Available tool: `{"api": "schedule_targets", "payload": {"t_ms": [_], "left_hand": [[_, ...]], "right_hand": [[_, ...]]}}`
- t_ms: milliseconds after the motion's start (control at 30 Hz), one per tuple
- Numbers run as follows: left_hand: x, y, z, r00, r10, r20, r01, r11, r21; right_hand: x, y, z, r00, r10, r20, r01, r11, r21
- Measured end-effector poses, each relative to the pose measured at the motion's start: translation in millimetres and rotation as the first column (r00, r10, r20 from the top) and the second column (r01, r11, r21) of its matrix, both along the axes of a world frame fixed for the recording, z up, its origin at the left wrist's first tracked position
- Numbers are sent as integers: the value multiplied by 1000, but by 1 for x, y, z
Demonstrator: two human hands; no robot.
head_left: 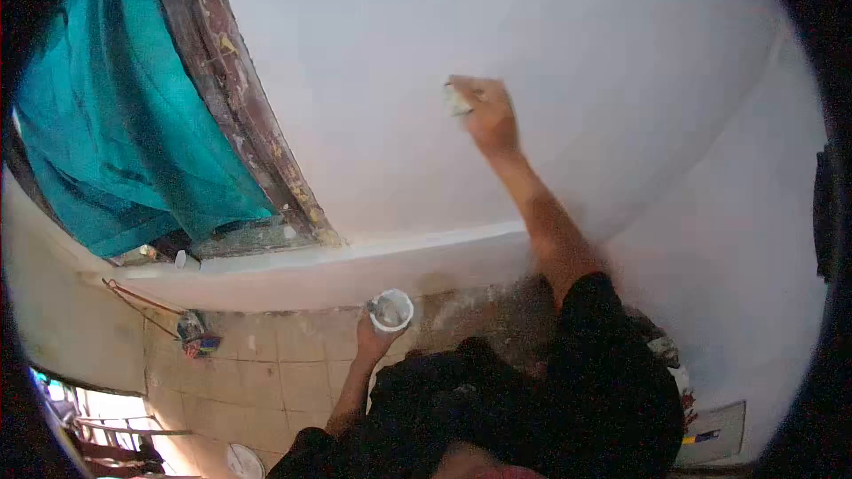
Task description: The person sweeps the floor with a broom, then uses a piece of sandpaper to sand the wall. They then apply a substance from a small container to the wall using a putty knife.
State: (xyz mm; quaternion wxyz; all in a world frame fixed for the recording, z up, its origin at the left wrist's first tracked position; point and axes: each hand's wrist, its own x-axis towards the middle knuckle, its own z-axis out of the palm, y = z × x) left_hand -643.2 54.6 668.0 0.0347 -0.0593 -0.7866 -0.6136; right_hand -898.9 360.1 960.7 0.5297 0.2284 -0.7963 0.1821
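My right hand (493,117) is raised against the pale wall (382,98), its fingers closed around a small whitish pad-like thing (457,99). Blur hides whether that is a sponge, a cloth or a brush head; it is at or close to the wall surface. Lower down, my left hand (374,341) grips a small white tub (391,310) from below and the side. The tub's round rim faces up, and something greyish-white shows inside.
A teal curtain (133,115) hangs in a worn brown door or window frame (235,93) at left. Below lies a tiled floor (257,381). A stick-like handled item (195,333) leans at the left, and a round white lid or bucket (246,461) sits at the bottom.
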Motion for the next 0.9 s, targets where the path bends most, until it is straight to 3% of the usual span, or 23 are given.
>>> {"api": "schedule_targets", "payload": {"t_ms": [33, 67, 100, 133, 267, 367, 400, 500, 533, 567, 633, 700, 733, 767, 833, 900], "left_hand": [[-5, 1, -11, 996, -30, -81, 39, 993, 115], [-11, 0, -22, 999, -30, -19, 28, 994, -105], [-9, -2, -20, 1000, -28, -12, 27, 994, -106], [-8, -3, -15, 1000, -10, 7, 11, 995, -97], [-9, -4, -34, 995, 14, 96, -3, 994, -111], [-4, 0, -29, 998, 48, 50, -44, 996, -73], [-2, -1, -22, 997, 47, 56, -43, 996, -77], [-3, -6, 8, 983, -98, 156, 74, 985, 154], [0, -7, 18, 996, -10, 87, 9, 1000, 9], [2, -6, 21, 997, 71, 11, -69, 989, -129], [3, -12, -3, 993, 57, 105, -38, 983, -178], [-1, -18, -26, 982, 42, 184, 1, 974, -228], [-2, -19, -35, 996, 57, 69, -42, 978, -203], [1, -19, -39, 996, 74, -42, -80, 982, -174], [4, -18, -44, 997, 72, 8, -71, 990, -125], [3, -20, -43, 997, 58, 54, -53, 995, -87]], "right_hand": [[0, 16, 9, 993, -121, -7, 121, 992, -23], [-6, 36, 18, 971, -238, -11, 237, 970, -45], [-35, 69, 16, 947, -319, 29, 316, 915, -250], [-4, 65, 47, 928, -343, -142, 304, 921, -243], [-29, 32, 8, 911, -365, -193, 266, 876, -403], [-30, -18, -66, 995, -91, 40, 94, 992, -82], [-12, -25, -68, 996, -16, 84, 23, 996, -85], [-10, 0, -72, 967, 142, 213, -133, 989, -57], [-10, 15, -45, 994, -48, 97, 39, 996, 85], [-4, 19, -26, 992, -52, -113, 49, 998, -29], [-1, 7, -24, 968, -192, -163, 176, 979, -106], [-19, -6, -85, 987, -126, -102, 115, 987, -113], [-22, -9, -109, 997, -61, -44, 56, 991, -120], [-12, -11, -113, 998, -60, -37, 55, 991, -119], [10, -14, -121, 997, -29, 74, 20, 992, 125], [27, -8, -119, 987, -51, 155, 22, 983, 181]]}}
